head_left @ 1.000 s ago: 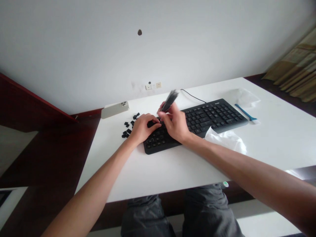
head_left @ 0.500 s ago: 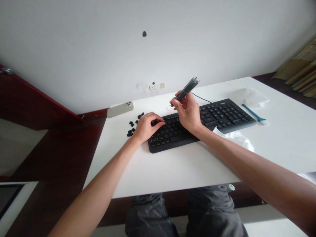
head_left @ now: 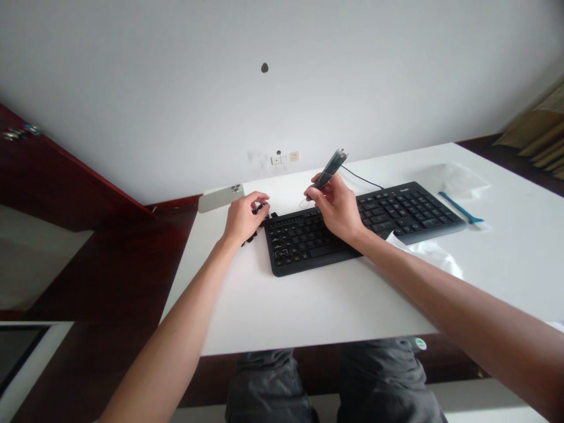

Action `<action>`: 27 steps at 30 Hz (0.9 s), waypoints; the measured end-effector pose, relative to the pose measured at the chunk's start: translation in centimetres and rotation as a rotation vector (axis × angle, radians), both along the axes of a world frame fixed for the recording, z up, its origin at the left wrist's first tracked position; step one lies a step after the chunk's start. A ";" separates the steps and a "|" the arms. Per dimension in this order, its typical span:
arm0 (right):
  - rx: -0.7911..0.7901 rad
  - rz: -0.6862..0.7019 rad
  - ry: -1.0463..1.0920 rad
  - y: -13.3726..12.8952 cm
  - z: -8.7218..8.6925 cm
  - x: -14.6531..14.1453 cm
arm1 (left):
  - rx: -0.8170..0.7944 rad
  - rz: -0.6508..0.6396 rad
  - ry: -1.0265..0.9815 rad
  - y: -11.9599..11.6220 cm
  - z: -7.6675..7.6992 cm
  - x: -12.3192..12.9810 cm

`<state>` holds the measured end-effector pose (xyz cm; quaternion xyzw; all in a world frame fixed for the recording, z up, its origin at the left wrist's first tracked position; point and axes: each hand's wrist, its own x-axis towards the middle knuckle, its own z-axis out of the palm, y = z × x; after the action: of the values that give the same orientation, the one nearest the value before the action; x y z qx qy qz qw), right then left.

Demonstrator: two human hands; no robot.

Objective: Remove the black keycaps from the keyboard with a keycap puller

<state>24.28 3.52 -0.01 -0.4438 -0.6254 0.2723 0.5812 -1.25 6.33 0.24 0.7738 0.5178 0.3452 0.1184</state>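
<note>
Keycaps (head_left: pixel 249 239) half hidden by the left hand (head_left: pixel 242 220), its hold unclear, right hand (head_left: pixel 340 207) pinching a dark tool (head_left: pixel 331 168)

left hand (head_left: pixel 241 220) | moved off keyboard (head_left: pixel 379 216) | now over loose keycaps (head_left: pixel 249 239)

2 bare forearms (head_left: pixel 187 311) stretched forward; left hand (head_left: pixel 241 218) curled; right hand (head_left: pixel 338 205) closed, thumb forward.

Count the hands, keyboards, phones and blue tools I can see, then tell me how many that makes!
Hands: 2, a left hand and a right hand
Keyboard: 1
Phone: 1
Blue tool: 1
Total: 5
</note>
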 end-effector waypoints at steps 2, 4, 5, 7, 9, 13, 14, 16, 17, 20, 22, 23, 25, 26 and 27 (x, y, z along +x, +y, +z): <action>-0.009 0.018 -0.002 0.0 0.0 0.0 | -0.021 0.010 0.035 0.0 -0.2 0.0; -0.020 0.034 -0.013 0.0 -0.1 0.0 | -0.030 0.011 0.072 0.1 -0.3 0.1; -0.024 0.044 -0.018 0.0 -0.1 0.0 | -0.028 0.005 0.088 0.1 -0.3 0.1; -0.030 0.062 -0.023 0.0 -0.2 0.0 | -0.016 -0.019 0.116 0.1 -0.3 0.2; -0.038 0.071 -0.022 0.0 -0.3 -0.1 | -0.003 -0.040 0.146 0.0 -0.3 0.3; -0.056 0.079 -0.015 0.0 -0.4 -0.2 | 0.004 -0.052 0.195 0.1 -0.6 0.3; -0.059 0.085 -0.014 -0.1 -0.4 -0.2 | 0.003 -0.057 0.196 0.2 -0.7 0.3; -0.064 0.096 -0.019 -0.2 -0.4 -0.3 | 0.006 -0.068 0.189 0.3 -0.9 0.3; -0.066 0.100 -0.023 -0.2 -0.4 -0.3 | 0.009 -0.073 0.186 0.3 -0.9 0.2; -0.069 0.106 -0.035 -0.3 -0.4 -0.3 | 0.023 -0.082 0.184 0.4 -1.1 0.2; -0.068 0.111 -0.038 -0.3 -0.3 -0.2 | 0.028 -0.085 0.187 0.4 -1.1 0.3; -0.068 0.115 -0.038 -0.3 -0.2 -0.2 | 0.027 -0.084 0.189 0.4 -1.0 0.3; -0.070 0.120 -0.036 -0.2 -0.1 -0.1 | 0.021 -0.085 0.197 0.4 -1.0 0.3; -0.072 0.122 -0.036 -0.2 -0.1 -0.1 | 0.019 -0.086 0.203 0.4 -1.1 0.3; -0.074 0.124 -0.038 -0.2 -0.1 -0.1 | 0.016 -0.087 0.211 0.4 -1.1 0.3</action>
<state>24.18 3.32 -0.07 -0.4306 -0.6520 0.3223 0.5344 -0.95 6.71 -0.83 0.8284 0.4906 0.2606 0.0718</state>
